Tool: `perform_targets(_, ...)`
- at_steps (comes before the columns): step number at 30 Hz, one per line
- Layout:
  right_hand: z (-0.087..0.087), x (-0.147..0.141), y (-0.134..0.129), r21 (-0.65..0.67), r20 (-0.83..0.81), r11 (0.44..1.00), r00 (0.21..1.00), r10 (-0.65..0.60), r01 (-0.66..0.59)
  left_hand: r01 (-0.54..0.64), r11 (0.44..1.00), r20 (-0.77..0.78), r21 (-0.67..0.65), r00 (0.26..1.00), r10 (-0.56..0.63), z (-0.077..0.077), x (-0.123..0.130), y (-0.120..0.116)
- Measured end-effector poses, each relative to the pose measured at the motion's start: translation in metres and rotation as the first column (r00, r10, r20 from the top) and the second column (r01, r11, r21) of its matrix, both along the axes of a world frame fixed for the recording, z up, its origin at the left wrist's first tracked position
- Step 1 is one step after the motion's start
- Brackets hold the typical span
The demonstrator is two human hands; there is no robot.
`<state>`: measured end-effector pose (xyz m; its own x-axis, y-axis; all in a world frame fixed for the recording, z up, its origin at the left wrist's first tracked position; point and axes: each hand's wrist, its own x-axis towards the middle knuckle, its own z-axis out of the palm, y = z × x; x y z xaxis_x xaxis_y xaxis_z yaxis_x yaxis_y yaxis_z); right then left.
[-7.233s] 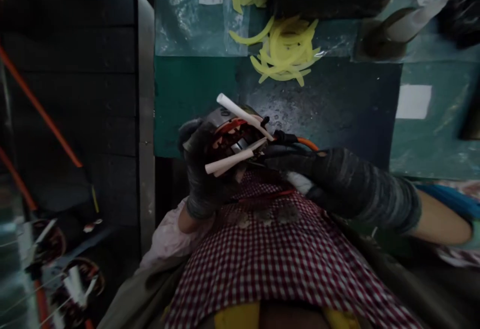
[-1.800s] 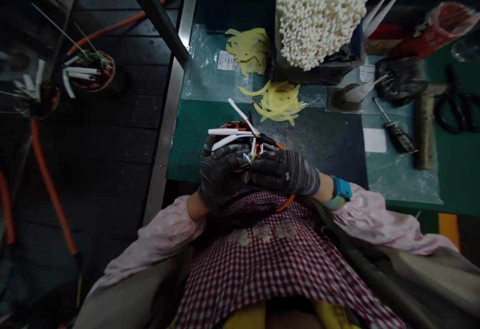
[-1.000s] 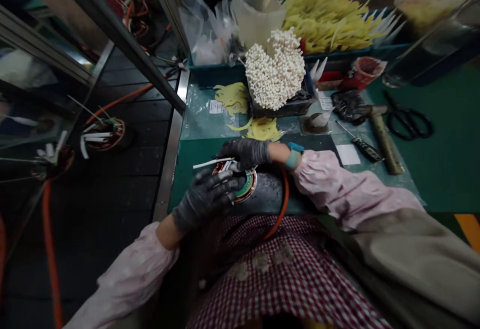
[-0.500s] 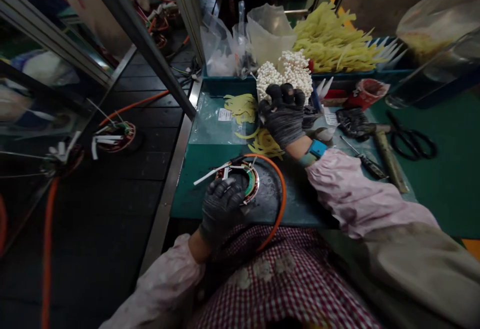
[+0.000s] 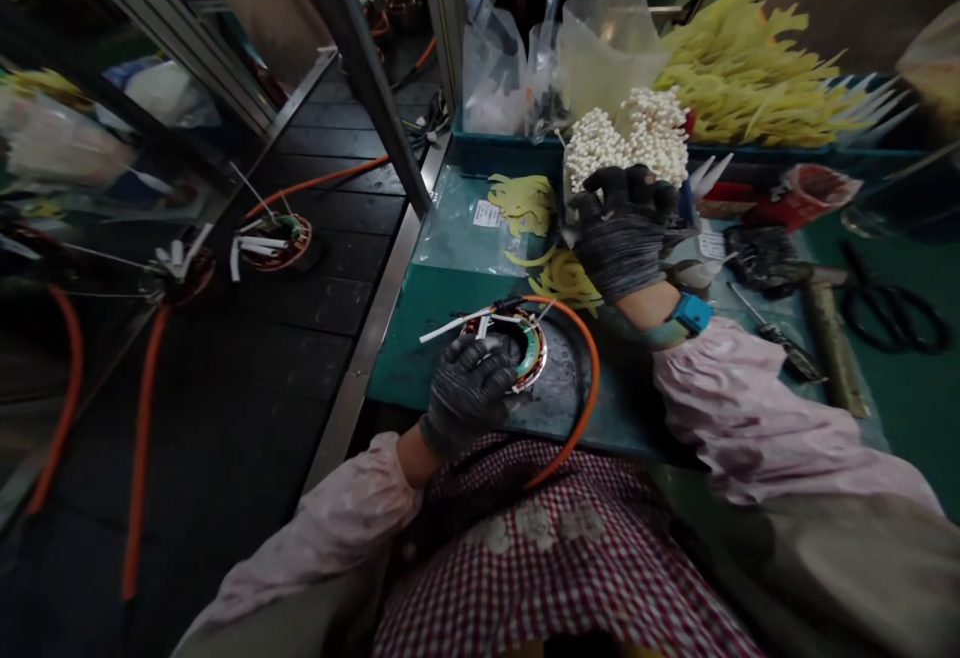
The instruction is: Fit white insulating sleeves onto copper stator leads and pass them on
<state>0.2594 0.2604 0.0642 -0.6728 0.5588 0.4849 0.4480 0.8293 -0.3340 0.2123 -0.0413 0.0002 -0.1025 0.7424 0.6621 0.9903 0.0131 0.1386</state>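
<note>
A wound motor stator with copper windings and green tape lies on a round dark pad on the green bench mat. My left hand, in a dark grey glove, sits over its near side. White sleeves stick out of the stator, and an orange cable curves from it over the bench edge. My right hand, gloved the same way, is up against a dense bundle of white sleeves. Its fingers curl on the bundle's near side, and I cannot tell whether they pinch a sleeve.
Yellow strips lie on a plastic sheet and in a large pile at the back. Scissors, a screwdriver and a hammer lie at right. Finished stators sit left beyond a metal edge.
My right hand has left the stator and moved up to the white sleeve bundle. The stator now lies on the pad under my left hand. The view has swung up and outward.
</note>
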Motion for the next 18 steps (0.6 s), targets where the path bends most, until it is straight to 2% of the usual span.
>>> perform_targets(5, 0.003, -0.003, -0.001, -0.035, -0.066, 0.996, 0.994, -0.083, 0.081, 0.003, 0.999, 0.019, -0.05, 1.0, -0.002, -0.003, -0.003, -0.003)
perform_targets(10, 0.011, 0.0, -0.006, -0.095, -0.08, 0.991, 0.991, -0.105, 0.097, 0.024, 0.999, 0.022, -0.044, 1.0, -0.023, -0.002, -0.004, -0.002)
perform_targets(12, 0.016, 0.008, -0.009, -0.089, -0.081, 0.996, 0.997, -0.013, 0.006, 0.023, 1.0, 0.001, -0.017, 1.0, -0.023, 0.0, -0.004, -0.001)
perform_targets(14, 0.027, 0.024, -0.016, -0.106, -0.136, 0.979, 0.978, 0.159, -0.174, 0.021, 1.0, -0.023, 0.011, 1.0, -0.021, 0.001, -0.005, 0.0)
perform_targets(15, 0.034, 0.036, -0.022, -0.131, -0.216, 0.955, 0.948, 0.235, -0.266, 0.024, 1.0, -0.027, 0.015, 0.999, -0.024, 0.002, -0.006, 0.0)
perform_targets(16, 0.042, 0.05, -0.03, -0.158, -0.331, 0.93, 0.905, 0.267, -0.332, 0.034, 0.999, -0.021, 0.01, 0.999, -0.034, 0.002, -0.007, 0.0)
perform_targets(18, 0.058, 0.08, -0.048, -0.225, -0.538, 0.905, 0.82, 0.194, -0.362, 0.064, 0.998, 0.008, -0.029, 0.998, -0.063, 0.003, -0.009, -0.002)
